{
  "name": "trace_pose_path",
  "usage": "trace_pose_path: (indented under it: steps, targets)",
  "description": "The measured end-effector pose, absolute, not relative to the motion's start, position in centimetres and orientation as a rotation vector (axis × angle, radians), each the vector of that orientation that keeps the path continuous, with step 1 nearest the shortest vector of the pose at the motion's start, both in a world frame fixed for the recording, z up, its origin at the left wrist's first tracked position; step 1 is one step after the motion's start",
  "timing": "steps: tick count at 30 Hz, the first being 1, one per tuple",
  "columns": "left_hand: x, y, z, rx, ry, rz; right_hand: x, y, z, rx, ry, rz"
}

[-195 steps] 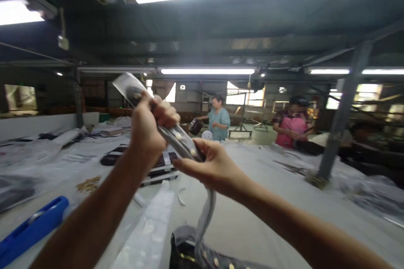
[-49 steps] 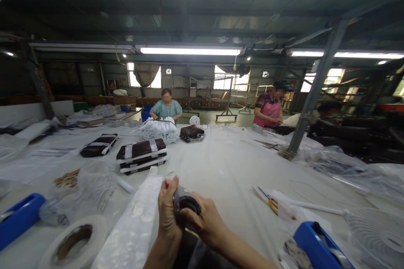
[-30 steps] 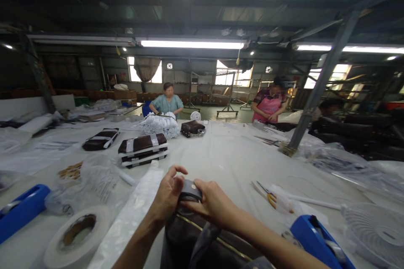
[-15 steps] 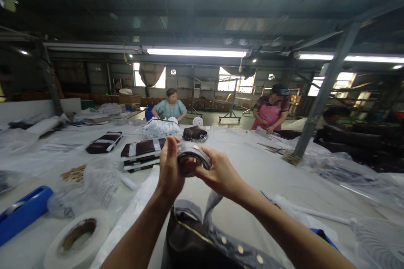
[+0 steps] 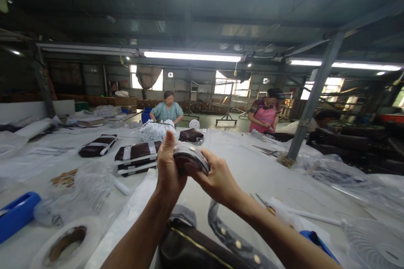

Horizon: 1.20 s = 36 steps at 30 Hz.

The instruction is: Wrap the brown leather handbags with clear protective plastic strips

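Between my two hands is a coiled bag strap [image 5: 192,152], dark inside with a greyish wrap on its outer turn. My left hand [image 5: 170,164] is closed round the coil's left side, thumb up. On the other side, my right hand [image 5: 217,174] grips the coil, its thumb reaching toward the middle. Below my wrists lies a dark brown leather bag [image 5: 192,246] with a gold zip. A grey-wrapped strap length with round gold studs [image 5: 238,244] runs along the bag's right side and up toward my right hand.
Wrapped brown bags [image 5: 139,151] lie ahead on the white table. At left are a tape roll [image 5: 67,243], a blue tape dispenser [image 5: 20,214] and clear plastic [image 5: 94,185]. Scissors [image 5: 267,205] and a white fan [image 5: 375,239] are at right. Two people stand across the table.
The coil has tilted, and its central opening shows less now. My right thumb has moved further across it. The view has shifted slightly to the right.
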State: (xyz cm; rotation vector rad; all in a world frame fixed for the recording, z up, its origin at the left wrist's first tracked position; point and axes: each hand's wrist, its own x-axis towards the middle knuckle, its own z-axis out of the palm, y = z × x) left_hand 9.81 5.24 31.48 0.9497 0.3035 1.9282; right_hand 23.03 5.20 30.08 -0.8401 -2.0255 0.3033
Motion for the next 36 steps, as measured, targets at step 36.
trace_pose_path:
  steps: [36]
  targets:
    - [13.5, 6.4, 30.1, 2.180, 0.824, 1.170, 29.7, 4.6, 28.1, -1.146, -2.243, 0.154]
